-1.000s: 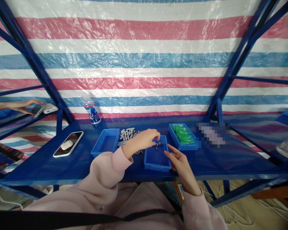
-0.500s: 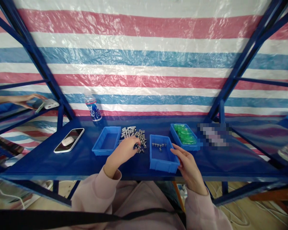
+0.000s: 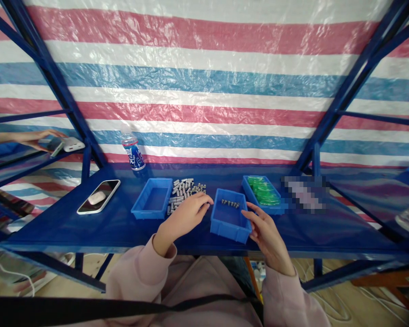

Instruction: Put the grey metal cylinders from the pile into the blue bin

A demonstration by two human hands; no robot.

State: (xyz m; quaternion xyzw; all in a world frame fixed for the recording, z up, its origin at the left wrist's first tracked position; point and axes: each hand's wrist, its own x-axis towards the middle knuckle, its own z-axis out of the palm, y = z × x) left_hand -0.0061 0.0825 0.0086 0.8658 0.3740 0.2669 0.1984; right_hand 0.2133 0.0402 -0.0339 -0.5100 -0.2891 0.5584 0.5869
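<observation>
My right hand (image 3: 267,229) grips the right side of a small blue tray (image 3: 230,231), thumb over the rim and fingers against the outer wall. The tray is slightly turned on the tabletop. Inside it, several small metal screw-like pieces (image 3: 230,204) lie in a row toward the far end. My left hand (image 3: 187,213) is at the tray's left rim, its fingers pinched together; what they hold is too small to make out. Behind and under that hand spreads a pile of small metal parts, with silvery cylinders (image 3: 181,190) on the left and shorter pieces (image 3: 200,187) on the right, partly hidden.
A second blue tray (image 3: 152,213) sits left of the pile. A blue tray of green packets (image 3: 263,191) stands at right, beside a blurred patch (image 3: 303,193). Farther left are a phone (image 3: 104,193) with a white case (image 3: 97,197) on it, and a bottle (image 3: 134,154). Another person's hand (image 3: 42,138) is at far left.
My left hand has moved right from the pile to the tray's left rim. The tray has turned and shifted slightly left in my right hand, and its screw-like pieces have slid together.
</observation>
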